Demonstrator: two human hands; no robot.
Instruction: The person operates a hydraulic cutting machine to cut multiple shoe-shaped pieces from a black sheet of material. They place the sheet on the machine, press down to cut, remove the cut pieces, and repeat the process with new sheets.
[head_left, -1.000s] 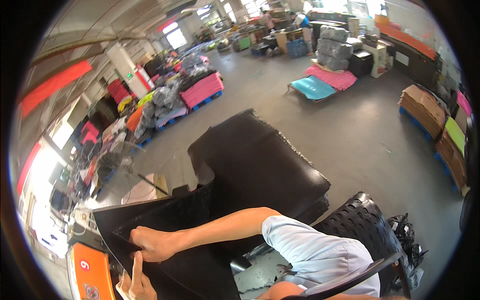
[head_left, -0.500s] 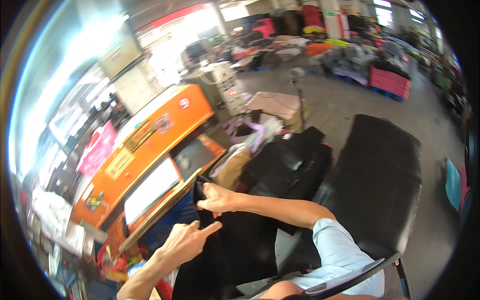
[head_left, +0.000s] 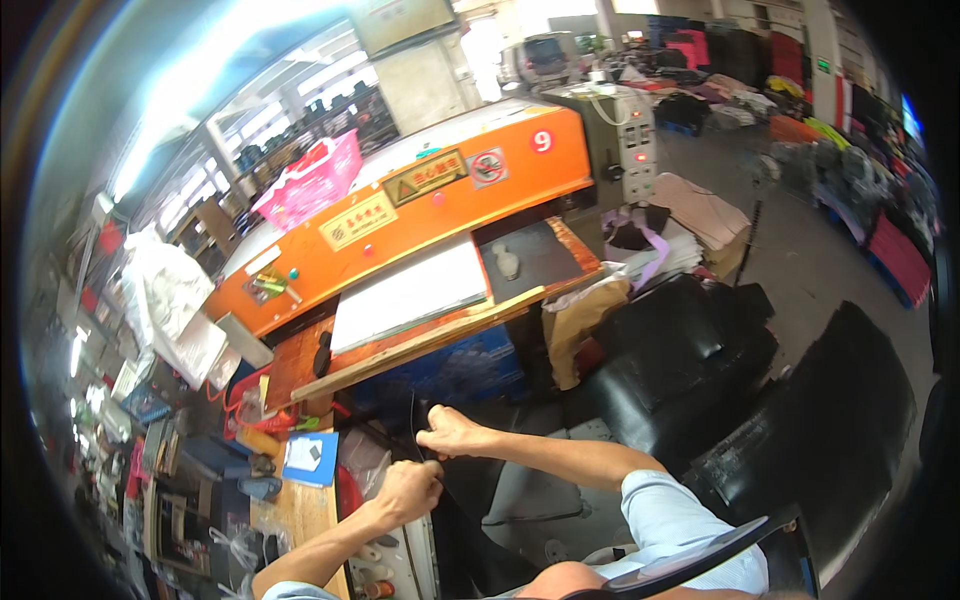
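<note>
Head view: left hand (head_left: 408, 490) and right hand (head_left: 452, 432) clenched on the edge of a black sheet (head_left: 464, 507).
They sit close together, the right slightly farther forward; the sheet runs from them toward the body. Beyond both hands stands an orange machine (head_left: 410, 232); left of them, a wooden table (head_left: 290, 505); right of them, black mats (head_left: 650, 355).

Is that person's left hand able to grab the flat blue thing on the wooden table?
Probably, if it lets go first: the left hand seems to grip the black sheet. The flat blue thing lies nearby, leftward, with some clear plastic partly between.
</note>
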